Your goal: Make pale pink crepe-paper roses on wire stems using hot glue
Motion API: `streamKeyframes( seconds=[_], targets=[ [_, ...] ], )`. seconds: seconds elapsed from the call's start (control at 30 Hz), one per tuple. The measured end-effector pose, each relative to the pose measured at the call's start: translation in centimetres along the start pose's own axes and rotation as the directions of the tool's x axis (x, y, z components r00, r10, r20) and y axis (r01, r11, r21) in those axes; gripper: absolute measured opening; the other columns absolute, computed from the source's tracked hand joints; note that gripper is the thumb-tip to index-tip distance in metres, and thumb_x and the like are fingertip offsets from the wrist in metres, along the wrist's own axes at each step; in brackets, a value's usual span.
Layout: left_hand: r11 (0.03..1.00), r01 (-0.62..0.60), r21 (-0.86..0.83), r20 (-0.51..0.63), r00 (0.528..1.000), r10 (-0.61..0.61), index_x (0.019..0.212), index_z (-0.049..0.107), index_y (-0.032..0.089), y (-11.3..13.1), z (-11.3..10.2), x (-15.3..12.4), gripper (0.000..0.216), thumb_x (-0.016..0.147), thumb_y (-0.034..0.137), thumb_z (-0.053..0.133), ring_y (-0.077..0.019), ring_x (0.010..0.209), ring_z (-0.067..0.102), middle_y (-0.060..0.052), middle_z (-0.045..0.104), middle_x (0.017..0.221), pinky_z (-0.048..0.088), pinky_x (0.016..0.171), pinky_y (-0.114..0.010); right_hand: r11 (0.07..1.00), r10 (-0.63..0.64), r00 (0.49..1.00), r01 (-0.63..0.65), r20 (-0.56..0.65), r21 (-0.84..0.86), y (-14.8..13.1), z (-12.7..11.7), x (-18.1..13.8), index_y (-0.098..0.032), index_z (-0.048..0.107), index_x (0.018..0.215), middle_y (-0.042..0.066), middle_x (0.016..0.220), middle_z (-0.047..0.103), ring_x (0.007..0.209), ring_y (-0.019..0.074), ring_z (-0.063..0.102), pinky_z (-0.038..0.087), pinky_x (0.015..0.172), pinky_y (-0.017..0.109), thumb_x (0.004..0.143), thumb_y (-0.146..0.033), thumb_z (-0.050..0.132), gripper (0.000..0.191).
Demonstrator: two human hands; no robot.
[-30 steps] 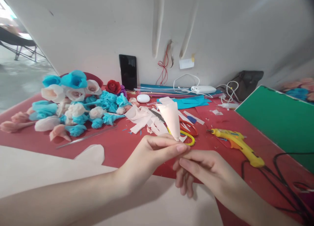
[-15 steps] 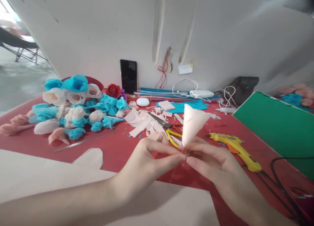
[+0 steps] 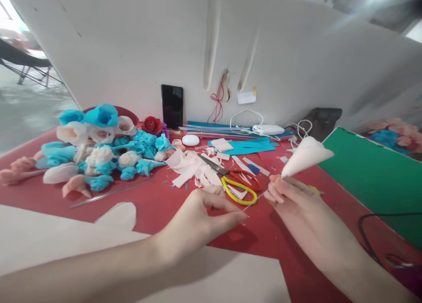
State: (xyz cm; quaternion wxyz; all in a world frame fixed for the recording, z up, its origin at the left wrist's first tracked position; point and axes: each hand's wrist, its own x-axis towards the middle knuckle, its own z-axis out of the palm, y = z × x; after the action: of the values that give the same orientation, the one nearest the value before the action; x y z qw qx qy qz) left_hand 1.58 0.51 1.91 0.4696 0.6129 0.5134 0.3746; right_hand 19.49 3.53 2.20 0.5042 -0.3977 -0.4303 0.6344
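Note:
A pale, cone-shaped paper flower (image 3: 305,156) points up and to the right, its narrow base pinched in the fingers of my right hand (image 3: 296,206). My left hand (image 3: 206,219) is closed, thumb against forefinger, on the end of a thin strand (image 3: 255,201). That strand runs up to the right toward the fingers under the flower; whether it is thread or wire I cannot tell. Behind my hands lie scissors (image 3: 240,202) with yellow and red handles, among cut paper scraps (image 3: 186,167). My right hand mostly hides the yellow glue gun (image 3: 314,189).
Blue, white and pink paper flowers (image 3: 108,156) are heaped at left on the red table (image 3: 184,202). A large pale sheet (image 3: 82,246) lies in front, with a cut petal (image 3: 121,216) beside it. A phone (image 3: 172,106) leans on the wall; a green board (image 3: 372,180) is at right.
My right hand has moved right with the flower, which now tilts rightward. My hands are apart, with the strand stretched between them. The scissor handles are uncovered and the glue gun is mostly covered.

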Motion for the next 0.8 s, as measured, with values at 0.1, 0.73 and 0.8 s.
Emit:
streamKeyframes(
  seconds=[0.1, 0.73, 0.8],
  targets=[
    [1.0, -0.016, 0.001, -0.002, 1.0, 0.016, 0.059, 0.075, 0.022, 0.0, -0.1, -0.1, 0.019, 0.074, 0.03, 0.068, -0.0126, 0.059, 0.037, 0.002, 0.041, 0.057, 0.037, 0.062, -0.026, 0.995, 0.096, 0.99, -0.093, 0.107, -0.026, 0.7, 0.4, -0.5, -0.026, 0.073, 0.076, -0.001, 0.075, 0.059, 0.069, 0.008, 0.05, 0.047, 0.065, 0.016, 0.068, -0.039, 0.079, 0.017],
    [0.979, -0.196, -0.052, 0.129, 0.971, 0.201, 0.127, 0.04, 0.022, -0.9, -2.1, 1.3, 0.039, 0.088, 0.02, 0.041, -0.0125, 0.076, 0.063, -0.006, 0.059, 0.116, 0.053, 0.055, -0.02, 0.982, 0.056, 0.885, -0.132, 0.462, 0.134, 0.1, -0.1, -0.4, -0.014, 0.071, 0.103, 0.007, 0.1, 0.068, 0.096, 0.0146, 0.061, 0.051, 0.085, 0.022, 0.099, -0.024, 0.03, 0.042],
    [0.97, -0.241, -0.036, 0.201, 0.949, 0.243, 0.128, 0.045, 0.018, -0.6, -1.9, 0.9, 0.044, 0.084, 0.018, 0.049, -0.0155, 0.09, 0.063, -0.008, 0.061, 0.118, 0.055, 0.074, -0.024, 0.975, 0.07, 0.847, -0.17, 0.528, 0.144, 0.5, 0.1, -0.7, -0.011, 0.069, 0.107, 0.009, 0.108, 0.065, 0.104, 0.0165, 0.058, 0.048, 0.091, 0.025, 0.098, -0.022, 0.025, 0.046]
  ],
)
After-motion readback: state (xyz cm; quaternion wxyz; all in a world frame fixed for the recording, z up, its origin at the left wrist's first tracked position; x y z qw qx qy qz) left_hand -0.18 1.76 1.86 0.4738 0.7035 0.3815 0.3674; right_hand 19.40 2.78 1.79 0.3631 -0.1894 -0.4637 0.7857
